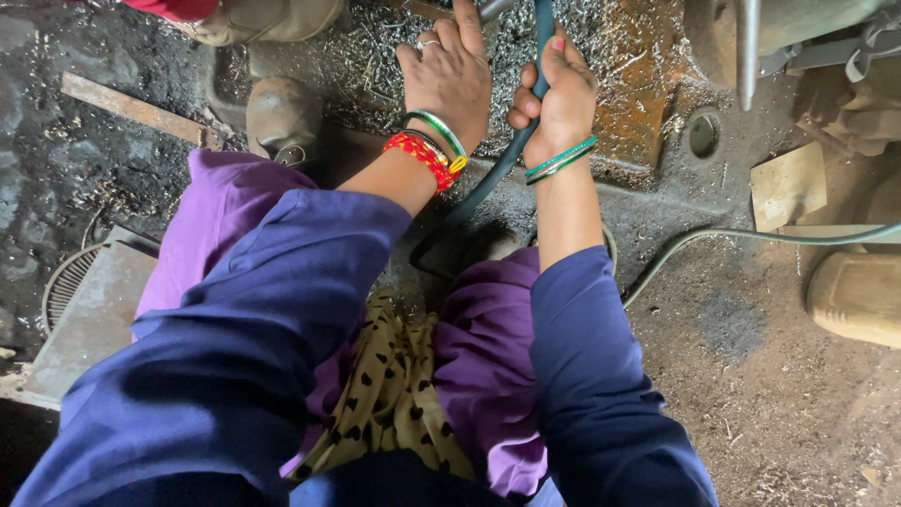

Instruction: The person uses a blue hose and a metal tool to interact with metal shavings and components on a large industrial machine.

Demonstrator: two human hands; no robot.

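Right hand (560,94) fingers closed around the hose (507,160); left hand (450,70), at 9 o'clock, fingers extended, touching the metal shavings (375,56).

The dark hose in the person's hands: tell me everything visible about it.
The dark hose is a thick, smooth, dark green-black tube that looks like rubber. It enters at the top edge, passes through the right hand, whose fingers wrap around it, then curves down and left toward the purple-clad knees. The left hand is beside it; contact is unclear. Its lower end is hidden in shadow.
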